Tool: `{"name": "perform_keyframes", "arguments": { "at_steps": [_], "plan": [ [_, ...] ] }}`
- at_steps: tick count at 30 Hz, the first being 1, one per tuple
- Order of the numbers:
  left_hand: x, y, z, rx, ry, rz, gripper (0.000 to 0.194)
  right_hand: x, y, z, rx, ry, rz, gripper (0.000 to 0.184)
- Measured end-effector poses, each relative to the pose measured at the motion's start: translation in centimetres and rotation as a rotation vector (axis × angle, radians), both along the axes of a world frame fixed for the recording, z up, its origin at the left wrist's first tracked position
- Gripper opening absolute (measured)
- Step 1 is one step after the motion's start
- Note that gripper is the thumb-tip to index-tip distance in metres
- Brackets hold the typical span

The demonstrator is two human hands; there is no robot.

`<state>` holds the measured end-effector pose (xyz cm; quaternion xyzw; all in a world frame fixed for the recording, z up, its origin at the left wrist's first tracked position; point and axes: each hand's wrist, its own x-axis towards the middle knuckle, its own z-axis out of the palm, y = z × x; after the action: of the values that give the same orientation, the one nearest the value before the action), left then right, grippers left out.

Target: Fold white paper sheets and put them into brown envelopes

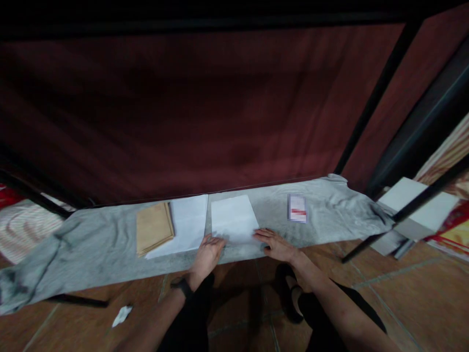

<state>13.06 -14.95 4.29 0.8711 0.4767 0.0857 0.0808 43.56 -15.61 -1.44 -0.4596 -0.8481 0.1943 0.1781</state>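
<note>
A white sheet of paper lies flat on the grey cloth in front of me. My left hand is at its near left corner, fingers bent and pressed together on the edge. At the near right corner, my right hand rests with its fingers stretched out over the paper's edge. To the left is a stack of brown envelopes, partly covering more white paper. A small white packet with a red band, blurred by pixels, lies to the right.
The grey cloth covers a long, narrow surface. Behind it hangs a dark red panel framed by black bars. White boxes stand at the right. A crumpled white tissue lies on the tiled floor.
</note>
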Motion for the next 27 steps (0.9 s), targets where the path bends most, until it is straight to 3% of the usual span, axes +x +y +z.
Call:
{"name": "perform_keyframes", "arguments": {
  "at_steps": [4,6,9,14,17,23,27],
  "plan": [
    [-1.5,0.2,0.1,-0.077,-0.237,-0.081,0.029,0.0,0.4,0.5,-0.001,0.172,-0.022,0.036],
    [-2.4,0.8,-0.5,-0.124,-0.392,0.013,0.029,-0.1,0.7,1.0,-0.074,0.29,-0.079,0.028],
    [-3.5,2.0,-1.7,-0.214,-0.591,0.23,0.044,-0.7,1.1,1.8,-0.188,0.434,-0.18,0.031],
    [-3.5,4.7,-3.7,-0.35,-0.699,0.369,0.04,-1.5,2.6,1.7,-0.227,0.569,-0.217,0.036],
    [-3.1,5.9,-4.3,-0.376,-0.728,0.465,0.039,-1.6,4.0,0.8,-0.258,0.571,-0.263,0.036],
    [-2.1,7.8,-4.4,-0.39,-0.863,0.455,0.045,-1.9,6.5,-0.3,-0.201,0.486,-0.4,0.031],
    [-1.9,8.9,-4.5,-0.29,-0.766,0.475,0.032,-2.6,7.4,-0.3,-0.162,0.371,-0.491,0.029]
  ]
}}
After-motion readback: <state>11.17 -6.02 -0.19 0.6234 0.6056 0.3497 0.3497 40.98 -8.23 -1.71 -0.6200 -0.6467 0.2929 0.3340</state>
